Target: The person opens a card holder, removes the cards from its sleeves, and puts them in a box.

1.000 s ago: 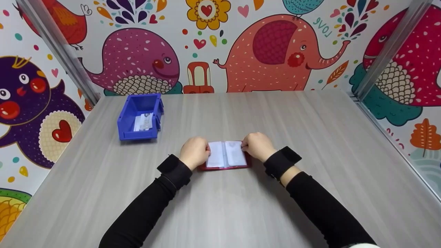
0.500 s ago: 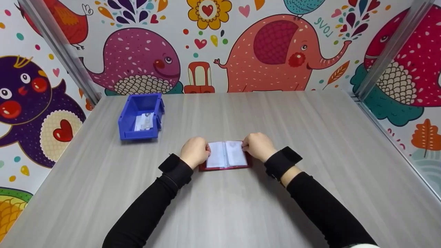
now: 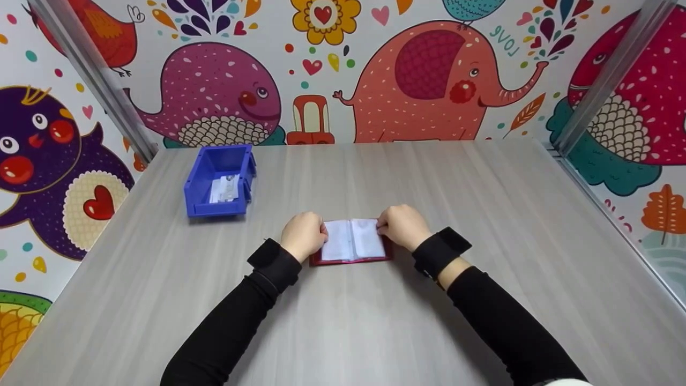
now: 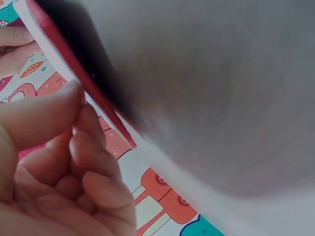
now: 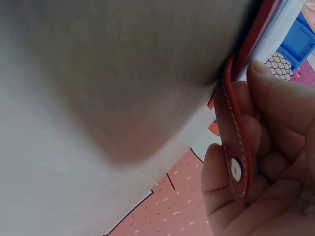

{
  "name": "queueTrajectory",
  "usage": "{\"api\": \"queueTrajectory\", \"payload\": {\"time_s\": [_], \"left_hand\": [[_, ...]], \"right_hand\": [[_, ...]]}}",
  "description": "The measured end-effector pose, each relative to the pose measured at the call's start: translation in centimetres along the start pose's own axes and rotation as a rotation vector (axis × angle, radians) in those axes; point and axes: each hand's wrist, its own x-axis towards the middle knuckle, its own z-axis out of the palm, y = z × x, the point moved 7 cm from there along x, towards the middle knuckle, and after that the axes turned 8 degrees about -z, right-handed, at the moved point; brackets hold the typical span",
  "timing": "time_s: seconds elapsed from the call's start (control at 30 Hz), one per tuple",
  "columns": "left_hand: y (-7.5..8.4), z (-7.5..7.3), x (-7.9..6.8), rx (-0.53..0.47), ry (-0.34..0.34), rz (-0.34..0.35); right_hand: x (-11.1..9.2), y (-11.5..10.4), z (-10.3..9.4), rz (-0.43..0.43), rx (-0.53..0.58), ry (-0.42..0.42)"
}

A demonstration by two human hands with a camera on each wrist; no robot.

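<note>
A red card holder (image 3: 351, 261) lies spread flat on the table, its whitish plastic sleeves (image 3: 336, 241) facing up. My left hand (image 3: 303, 235) pinches its left edge between thumb and curled fingers; the left wrist view shows the thumb on the sleeve side of the red cover (image 4: 93, 78). At the opposite edge my right hand (image 3: 404, 227) pinches the holder in the same way. A red stitched strap (image 5: 234, 132) with a metal snap hangs from that edge against the right fingers. The hands cover parts of both side edges.
A blue bin (image 3: 217, 209) with white cards (image 3: 224, 189) in it stands at the back left of the grey wood-grain table (image 3: 353, 327). Printed cartoon walls (image 3: 321, 69) and metal posts (image 3: 91, 80) enclose the back and sides.
Almost nothing differs: both hands keep their grip on the spread card holder, and the head view shifts very slightly.
</note>
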Motion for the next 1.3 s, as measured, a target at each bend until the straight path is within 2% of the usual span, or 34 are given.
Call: {"api": "queueTrajectory", "payload": {"time_s": [0.3,0.63,0.97,1.3], "left_hand": [[0.25,-0.08,-0.02,-0.006,-0.004,-0.002],[0.18,-0.13,-0.12,0.004,-0.005,-0.019],[0.14,-0.09,-0.13,0.007,-0.001,0.0],[-0.01,0.03,-0.13,0.009,-0.008,-0.002]], "right_hand": [[0.35,-0.3,-0.21,-0.042,-0.03,0.041],[0.61,-0.58,-0.15,-0.042,-0.067,0.039],[0.75,-0.55,0.05,-0.016,-0.09,0.041],[0.71,-0.86,0.22,-0.042,-0.106,0.031]]}}
